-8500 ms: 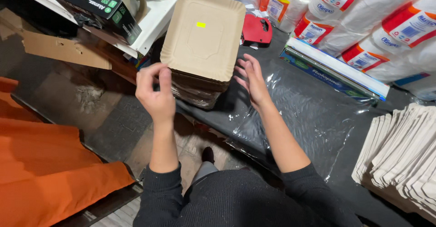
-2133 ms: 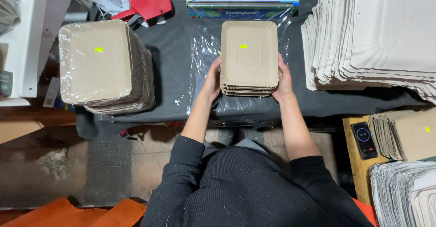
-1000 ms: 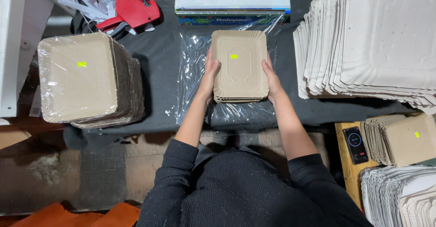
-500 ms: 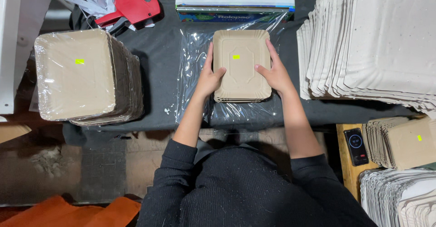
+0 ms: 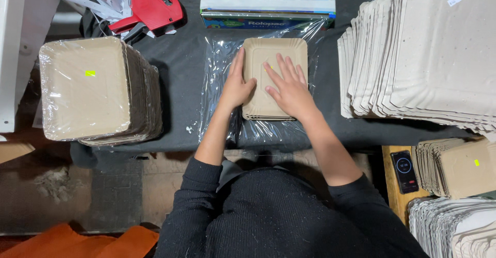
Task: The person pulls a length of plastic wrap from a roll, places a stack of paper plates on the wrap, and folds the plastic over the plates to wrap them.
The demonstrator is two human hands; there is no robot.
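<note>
Hands bracket a short stack of brown pulp trays (image 5: 274, 56) resting on a sheet of clear plastic film (image 5: 217, 82) spread across a black-covered table (image 5: 181, 72), seen from the head camera looking straight down. The stack lies directly ahead of the person, near the table's front edge, with its long axis running away from the body toward a boxed roll of film (image 5: 267, 11) at the back. The right hand (image 5: 289, 85) lies flat on top of the stack, palm down, fingers spread and pointing away and slightly leftward, covering the nearer middle of the top tray. The left hand (image 5: 236, 85) stands on edge against the stack's left side, fingers together and extended along that side, thumb hooked over the near left corner. Both hands touch the stack; the right is the one bearing on its top. Both forearms run up from the body in dark sleeves, converging on the stack.

A taller, film-wrapped stack of trays (image 5: 98, 90) stands well apart to the left. A red label gun (image 5: 150, 12) lies at the table's back left. Fanned piles of larger pale trays (image 5: 423, 56) crowd the right side.
</note>
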